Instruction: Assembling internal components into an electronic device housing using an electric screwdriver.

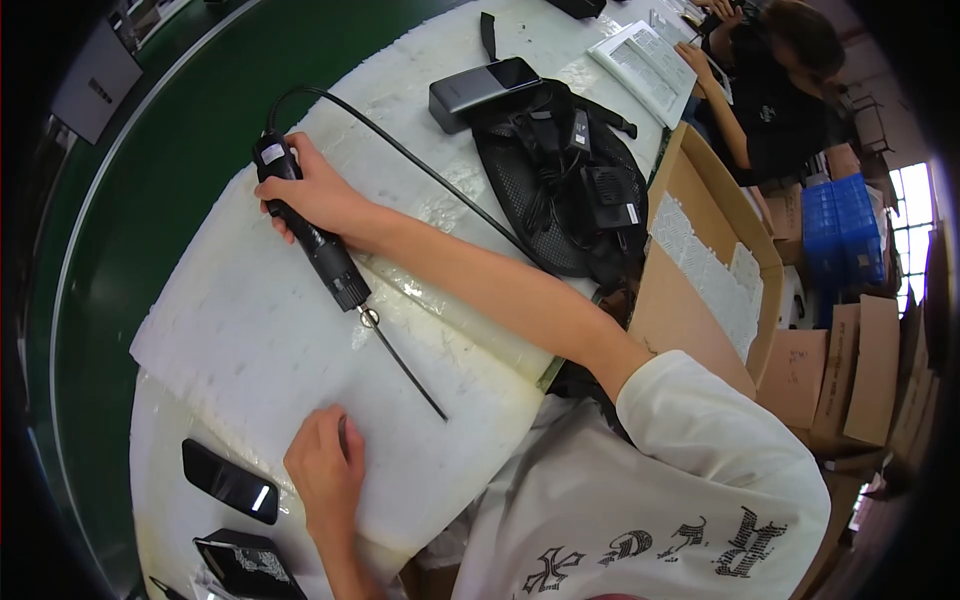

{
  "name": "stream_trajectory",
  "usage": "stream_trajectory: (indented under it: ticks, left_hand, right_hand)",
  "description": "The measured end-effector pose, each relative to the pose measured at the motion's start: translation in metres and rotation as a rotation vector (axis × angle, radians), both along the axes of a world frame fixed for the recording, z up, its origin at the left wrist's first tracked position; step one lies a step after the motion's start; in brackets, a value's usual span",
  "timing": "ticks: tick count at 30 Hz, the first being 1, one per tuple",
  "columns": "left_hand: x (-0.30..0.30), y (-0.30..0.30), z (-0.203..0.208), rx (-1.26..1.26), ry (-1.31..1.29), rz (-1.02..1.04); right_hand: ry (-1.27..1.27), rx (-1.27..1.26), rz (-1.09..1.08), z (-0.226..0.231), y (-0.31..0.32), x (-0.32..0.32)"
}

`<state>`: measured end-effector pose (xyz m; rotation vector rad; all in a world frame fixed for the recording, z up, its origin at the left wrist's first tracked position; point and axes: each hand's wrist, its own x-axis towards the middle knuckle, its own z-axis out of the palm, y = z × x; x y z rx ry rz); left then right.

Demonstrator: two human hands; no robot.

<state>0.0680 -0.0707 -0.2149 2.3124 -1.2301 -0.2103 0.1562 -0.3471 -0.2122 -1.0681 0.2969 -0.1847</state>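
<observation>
A black electric screwdriver lies slanting in my right hand, whose fingers wrap round its upper body. Its long thin bit points down and to the right, toward my body, above the white table covering. From the top end, a black cable loops over and runs behind my right forearm. My left hand rests curled on the covering, left of the bit's tip. Something small and dark shows at its fingers, too little to make out. A dark phone lies on its left.
The table bears a white, clear-taped covering. At the back are a grey power bank and a black mesh bag with adapters. An open cardboard box stands at right. A dark device lies lower left. Another person sits far right.
</observation>
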Motion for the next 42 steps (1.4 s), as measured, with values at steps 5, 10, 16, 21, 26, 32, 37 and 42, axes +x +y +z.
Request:
stream_trajectory:
  ticks: [5, 10, 16, 21, 26, 32, 37, 42]
  left_hand:
    - [0.000, 0.001, -0.001, 0.016, 0.001, 0.007]
    - [-0.001, 0.000, 0.002, -0.018, -0.001, 0.016]
    - [0.000, 0.001, 0.001, 0.003, -0.007, 0.003]
    - [0.000, -0.001, 0.002, -0.004, -0.020, -0.002]
    - [0.000, 0.000, 0.004, -0.019, 0.028, 0.007]
    - [0.001, 0.002, 0.008, -0.038, 0.071, 0.008]
    - [0.000, 0.001, 0.008, -0.083, 0.070, 0.025]
    - [0.002, 0.004, 0.009, -0.057, 0.117, 0.015]
  right_hand:
    - [0.006, -0.001, 0.003, 0.001, 0.001, 0.000]
    - [0.010, -0.008, 0.010, 0.001, 0.002, -0.001]
    - [0.001, -0.003, 0.005, 0.001, 0.002, 0.000]
    - [-0.001, -0.016, 0.007, -0.001, 0.001, 0.001]
    - [-0.014, -0.027, 0.015, 0.000, 0.001, 0.000]
    - [-0.181, -0.173, -0.019, -0.015, 0.007, 0.003]
    - [-0.204, -0.927, -0.367, -0.020, 0.019, -0.003]
    - [-0.274, -1.217, -0.118, 0.005, 0.021, -0.046]
